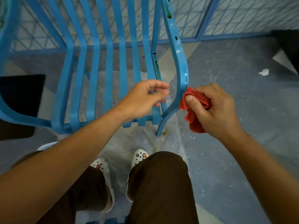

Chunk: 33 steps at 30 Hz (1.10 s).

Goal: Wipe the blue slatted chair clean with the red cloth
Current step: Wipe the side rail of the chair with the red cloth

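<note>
The blue slatted chair [97, 65] fills the upper left, its seat slats running toward me. Its right side rail [179, 62] curves down to a leg and looks wet and glossy. My right hand [215, 109] grips the bunched red cloth [194, 104] and presses it against the outer face of that rail at its bend. My left hand [142, 97] is over the seat's right edge, its fingers curled round the rightmost slat just inside the rail.
A blue mesh fence [242, 15] stands behind the chair. The grey floor [242, 88] is speckled with white flecks, and a white paper scrap [264, 72] lies at right. Dark mats [21, 94] lie left and far right. My legs and white clogs [139, 156] stand below the chair.
</note>
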{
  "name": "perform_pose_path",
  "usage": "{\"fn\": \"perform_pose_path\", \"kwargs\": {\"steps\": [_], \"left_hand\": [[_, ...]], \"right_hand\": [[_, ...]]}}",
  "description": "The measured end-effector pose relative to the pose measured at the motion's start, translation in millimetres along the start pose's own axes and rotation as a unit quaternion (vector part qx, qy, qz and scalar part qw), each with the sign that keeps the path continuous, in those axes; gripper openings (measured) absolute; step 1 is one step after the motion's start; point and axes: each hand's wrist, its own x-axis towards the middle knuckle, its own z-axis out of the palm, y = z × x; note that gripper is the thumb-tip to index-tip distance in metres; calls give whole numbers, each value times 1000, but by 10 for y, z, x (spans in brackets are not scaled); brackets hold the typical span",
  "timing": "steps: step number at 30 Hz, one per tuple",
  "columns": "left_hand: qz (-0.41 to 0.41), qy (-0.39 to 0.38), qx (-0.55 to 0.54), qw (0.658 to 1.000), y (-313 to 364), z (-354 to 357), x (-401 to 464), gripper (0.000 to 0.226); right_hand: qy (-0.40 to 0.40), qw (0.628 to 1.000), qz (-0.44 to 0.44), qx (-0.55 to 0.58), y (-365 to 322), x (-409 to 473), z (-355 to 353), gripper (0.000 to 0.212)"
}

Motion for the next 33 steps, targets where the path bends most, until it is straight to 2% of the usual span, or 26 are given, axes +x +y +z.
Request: {"fn": "perform_pose_path", "kwargs": {"steps": [5,9,12,15,17,24,28,33], "left_hand": [[-4,16,-72,997,230,46,532,16],[-24,12,-118,993,263,27,710,16],[-41,14,-149,988,238,63,767,17],[-72,-2,-171,983,224,86,810,14],[-83,-18,-173,981,224,79,818,15],[-86,-27,-154,984,247,42,801,20],[-97,-34,-154,983,263,27,805,16],[-141,-68,-195,968,258,13,825,10]], "right_hand": [[46,998,37,24,44,444,29,26],[37,995,52,72,5,708,41,25],[36,993,54,101,12,724,118,14],[44,983,80,156,59,605,210,18],[44,976,96,189,70,463,243,13],[53,972,117,198,-1,120,288,12],[86,970,108,198,-123,454,212,23],[95,978,98,160,-140,893,208,13]]}}
